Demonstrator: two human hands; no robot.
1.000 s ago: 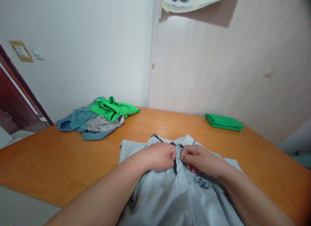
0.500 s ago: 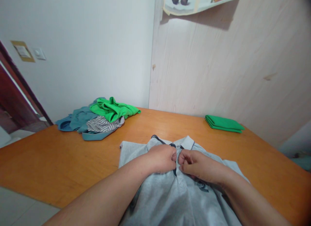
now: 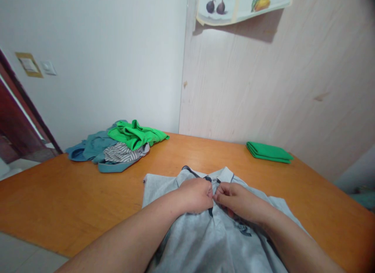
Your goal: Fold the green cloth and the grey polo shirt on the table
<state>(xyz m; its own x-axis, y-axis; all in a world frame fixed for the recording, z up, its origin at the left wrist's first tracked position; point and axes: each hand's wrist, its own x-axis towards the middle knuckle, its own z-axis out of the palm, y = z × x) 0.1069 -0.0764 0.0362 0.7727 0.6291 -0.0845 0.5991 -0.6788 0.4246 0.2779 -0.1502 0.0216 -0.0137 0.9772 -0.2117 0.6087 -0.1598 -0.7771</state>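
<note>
Both forearms (image 3: pixel 134 234) angle inward, the left fingers (image 3: pixel 209 191) and right fingers (image 3: pixel 222 189) curled, just beside each other.

Probably a home: heaped clothes (image 3: pixel 127 135) on a wooden table (image 3: pixel 202 153), fruit poster (image 3: pixel 230 10), wall switch (image 3: pixel 49 68).

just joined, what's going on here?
A person has a gray collared shirt laid out on a wooden table. Their left hand and right hand are curled at the front placket, just below the collar, apparently pinching the fabric; the fingertips are partly hidden. The collar lies toward the wall. A crumpled pile of clothes sits at the back left, and a folded green cloth lies at the back right.
</note>
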